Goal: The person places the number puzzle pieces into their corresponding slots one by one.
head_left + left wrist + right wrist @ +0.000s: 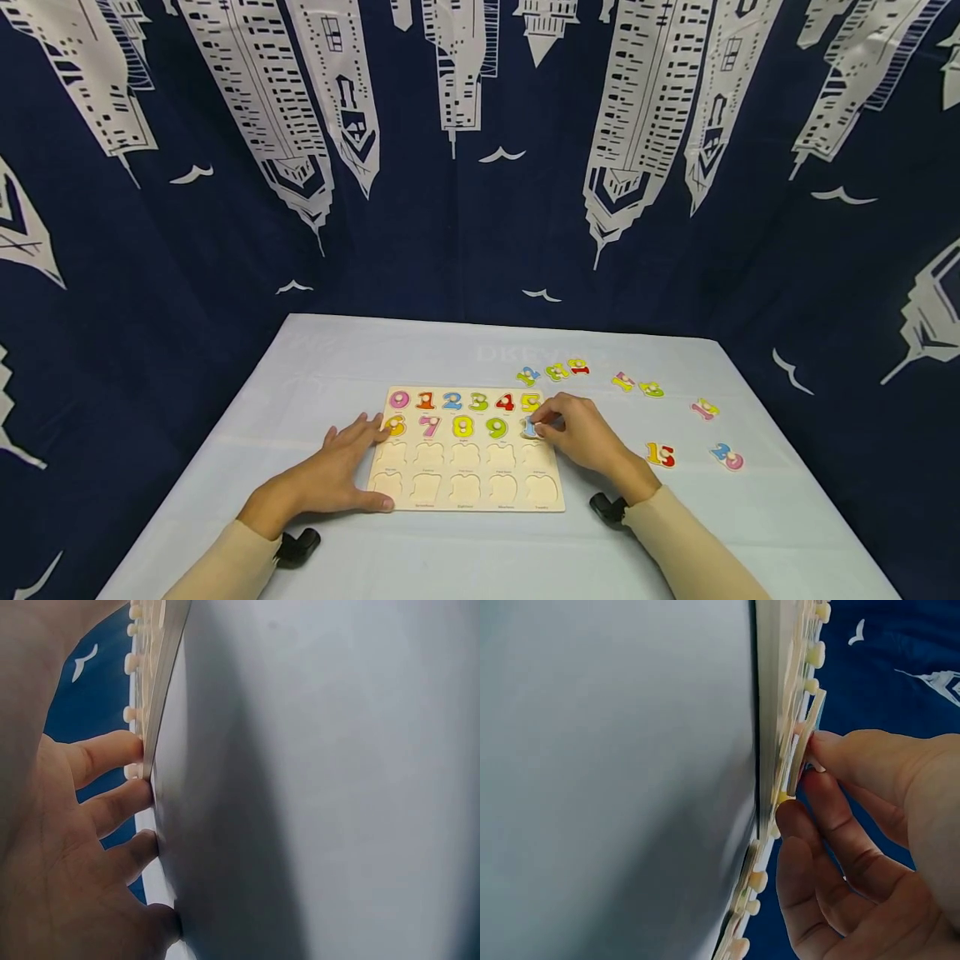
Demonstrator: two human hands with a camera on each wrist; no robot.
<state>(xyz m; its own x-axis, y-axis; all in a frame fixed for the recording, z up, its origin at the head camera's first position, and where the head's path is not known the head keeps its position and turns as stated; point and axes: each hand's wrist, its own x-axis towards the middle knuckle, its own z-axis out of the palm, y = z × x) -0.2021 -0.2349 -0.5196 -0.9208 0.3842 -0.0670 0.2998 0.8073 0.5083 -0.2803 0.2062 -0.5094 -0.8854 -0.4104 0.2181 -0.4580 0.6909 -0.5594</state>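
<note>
On a table [420,554] spread with a white cloth, a wooden number board [467,475] lies flat near the middle, between a person's two hands. The left hand [335,472] is spread wide along the board's left edge, its thumb at the near corner and its other fingers reaching up the side; the left wrist view shows fingertips against that edge. The right hand [587,433] pinches a blue number piece [529,427] between thumb and fingers, at the right end of the board's second row. From the right wrist view this piece is tilted against the face of the board; I cannot tell whether any of it sits in its hollow. Coloured numbers 0 to 5 fill the top row, and 6 to 9 stand in the second, left of the held piece. Below them run two rows of shallow cut-out hollows [465,455]. Loose number pieces [651,389] are scattered beyond the board and to its right, among them a red and yellow 15 [661,454] and a blue and pink 20 [727,456]. Both sleeves [225,560] are beige, and behind the table hangs a dark blue curtain [450,225] printed with white upside-down buildings and birds.
</note>
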